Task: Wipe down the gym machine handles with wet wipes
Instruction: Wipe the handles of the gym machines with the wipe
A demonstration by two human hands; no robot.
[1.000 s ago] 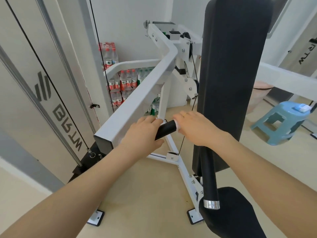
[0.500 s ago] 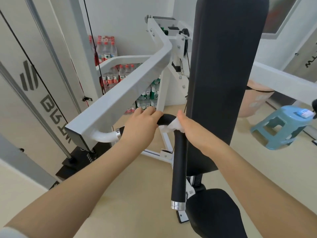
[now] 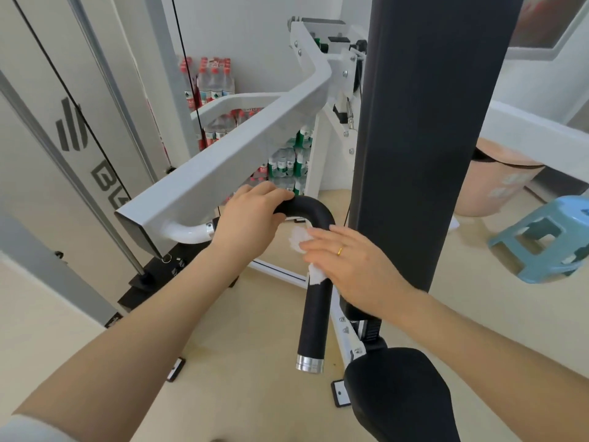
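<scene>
Black curved handle [image 3: 314, 282] hangs off white machine arm [image 3: 229, 161], just L of the tall black back pad [image 3: 414, 138]. White wet wipe [image 3: 301, 242] sits on handle's upper straight part, below the bend. R hand [image 3: 347, 266] lies over wipe, fingers fairly straight, pressing it to the grip. L hand [image 3: 251, 221] grips handle before the bend, fingers curled round it. Both forearms reach in from below. Blue stool [image 3: 541, 237] far R.

Curved black handle grip [image 3: 314, 301]: matt foam or rubber look, smooth, ending in a shiny silver metal cap [image 3: 309, 365]. White wet wipe [image 3: 299, 240]: soft, crumpled cloth-like paper. Grey-white painted metal machine arm [image 3: 229, 161]: smooth, satin. Black upholstered back pad [image 3: 414, 138]: matt. Light-blue plastic stool [image 3: 548, 237]: glossy.
</scene>
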